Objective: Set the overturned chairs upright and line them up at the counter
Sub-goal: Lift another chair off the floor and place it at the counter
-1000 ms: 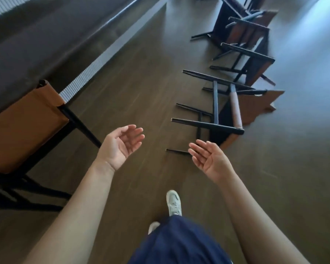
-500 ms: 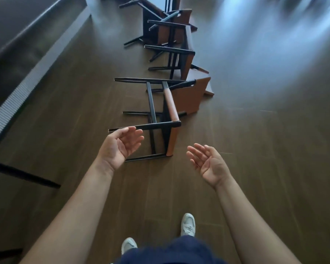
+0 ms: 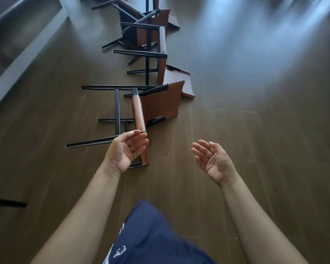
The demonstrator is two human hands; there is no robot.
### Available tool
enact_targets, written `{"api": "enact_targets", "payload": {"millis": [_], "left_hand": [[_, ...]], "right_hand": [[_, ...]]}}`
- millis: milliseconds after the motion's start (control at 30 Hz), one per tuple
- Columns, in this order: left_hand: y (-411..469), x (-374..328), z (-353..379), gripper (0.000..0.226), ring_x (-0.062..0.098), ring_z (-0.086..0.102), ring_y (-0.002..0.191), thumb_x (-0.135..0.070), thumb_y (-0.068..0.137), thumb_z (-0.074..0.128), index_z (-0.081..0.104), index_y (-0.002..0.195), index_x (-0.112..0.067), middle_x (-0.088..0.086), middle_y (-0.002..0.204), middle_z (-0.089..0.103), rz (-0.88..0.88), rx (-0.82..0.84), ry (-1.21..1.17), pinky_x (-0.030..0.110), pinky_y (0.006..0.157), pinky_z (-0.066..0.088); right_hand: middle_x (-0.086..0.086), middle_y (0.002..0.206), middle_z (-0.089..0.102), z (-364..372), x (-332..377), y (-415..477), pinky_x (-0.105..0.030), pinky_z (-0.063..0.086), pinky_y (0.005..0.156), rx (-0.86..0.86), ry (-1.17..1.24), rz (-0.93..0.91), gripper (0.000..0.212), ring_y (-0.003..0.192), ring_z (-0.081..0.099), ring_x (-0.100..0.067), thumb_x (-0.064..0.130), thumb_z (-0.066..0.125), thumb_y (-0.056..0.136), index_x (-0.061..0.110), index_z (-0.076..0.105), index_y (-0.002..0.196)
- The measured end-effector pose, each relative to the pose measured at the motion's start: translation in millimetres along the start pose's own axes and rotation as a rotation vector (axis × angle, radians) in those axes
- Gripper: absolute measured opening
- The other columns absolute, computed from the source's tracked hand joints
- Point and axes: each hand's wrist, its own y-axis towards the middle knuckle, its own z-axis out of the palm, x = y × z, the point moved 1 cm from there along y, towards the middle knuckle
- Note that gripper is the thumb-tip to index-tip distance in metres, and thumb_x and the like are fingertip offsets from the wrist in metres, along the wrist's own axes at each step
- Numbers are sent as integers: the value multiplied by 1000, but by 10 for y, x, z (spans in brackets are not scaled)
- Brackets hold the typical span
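Several overturned chairs with black legs and brown leather seats lie in a row on the wooden floor. The nearest chair (image 3: 156, 103) rests on its side, legs pointing left. Behind it lie a second chair (image 3: 161, 52) and a third chair (image 3: 154, 18). My left hand (image 3: 125, 149) hovers palm up, fingers relaxed, over the nearest chair's seat edge, holding nothing; I cannot tell if it touches. My right hand (image 3: 211, 161) is open, palm up, over bare floor to the right of that chair.
The counter base (image 3: 17, 60) with a pale ribbed strip runs along the far left. A black leg of another chair (image 3: 8, 203) shows at the left edge. Open wooden floor (image 3: 255, 121) stretches to the right of the chairs.
I have stepped closer to the row of fallen chairs. My left hand now reaches over the nearest chair's seat edge. The upright chair at the counter has slid out of view to the left.
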Motion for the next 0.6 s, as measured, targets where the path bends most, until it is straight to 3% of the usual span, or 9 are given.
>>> {"api": "enact_targets", "payload": {"millis": [300,433,600], "left_hand": [[1053,-119,826,21,24,72,86,-18,95,48,65,103,-9,10,99,74,-1,39,32,33,74,56],[1625,-306,1281,17,23,72,85,-10,95,48,64,99,-11,9,95,74,83,7,12,29,69,57],[2272,-629,1809,19,25,71,93,-12,95,49,64,107,-12,11,103,73,115,112,81,32,73,58]], "right_hand": [[-8,102,76,-94,820,875,-25,58,64,-22,41,-16,25,85,74,-18,25,45,100,11,65,107],[-8,104,75,32,1337,1349,-25,58,66,-27,22,-31,25,87,74,-19,25,46,100,13,65,109],[-8,105,75,187,2007,1881,-26,57,68,1,17,-62,25,88,74,-19,25,47,99,13,65,111]]}}
